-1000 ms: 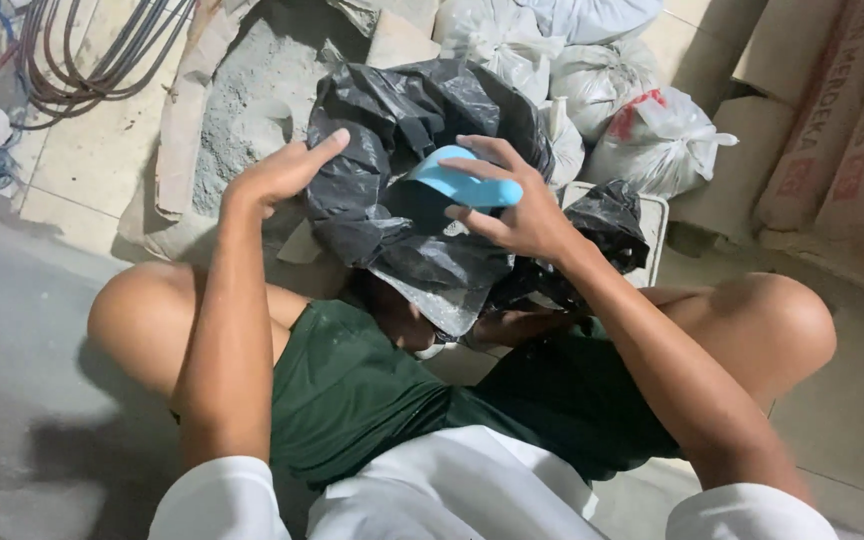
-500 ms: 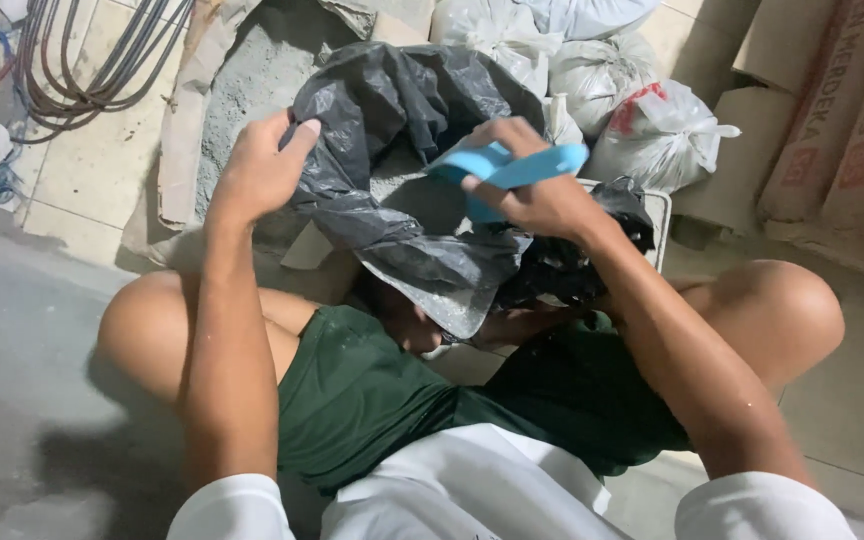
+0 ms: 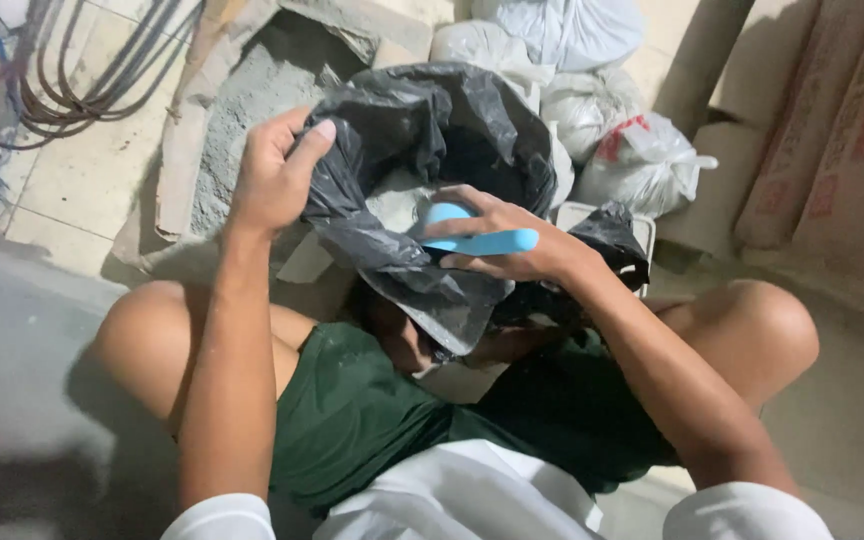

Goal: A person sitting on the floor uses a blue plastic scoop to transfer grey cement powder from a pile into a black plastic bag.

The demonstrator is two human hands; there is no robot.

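Black bag mouth gapes open; white sacks crowd behind.

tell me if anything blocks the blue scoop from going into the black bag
Nothing visible does. The left hand holds the black bag open by its rim, and the right hand has the blue scoop right at the open mouth.
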